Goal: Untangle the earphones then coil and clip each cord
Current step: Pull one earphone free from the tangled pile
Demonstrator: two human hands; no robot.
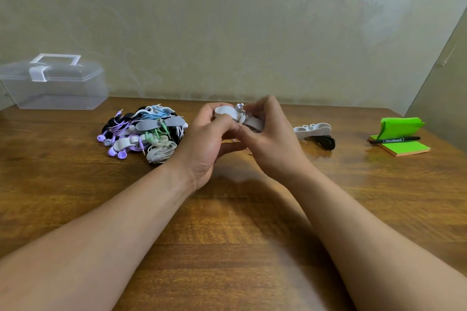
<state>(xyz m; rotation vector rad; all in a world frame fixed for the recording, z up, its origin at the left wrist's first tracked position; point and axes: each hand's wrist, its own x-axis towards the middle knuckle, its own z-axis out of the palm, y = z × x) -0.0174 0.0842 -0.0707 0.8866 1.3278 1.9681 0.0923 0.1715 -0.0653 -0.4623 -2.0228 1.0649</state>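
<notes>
My left hand (209, 139) and right hand (267, 134) meet over the wood-grain table (227, 235), fingers curled. Both pinch a soft, matte white clip (225, 110), a rounded strap folded round a white earphone (240, 108); it sits between my thumbs and fingertips. At nine o'clock lies a tangled pile (144, 131) of purple, blue, green, black and white cords. At three o'clock rests a black coil (326, 141) with a pale clip on it.

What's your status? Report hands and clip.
Left hand, right hand both pinching white cord clip. White earphones bundled on it. Tangled earphone pile left, nothing obstructing.
</notes>
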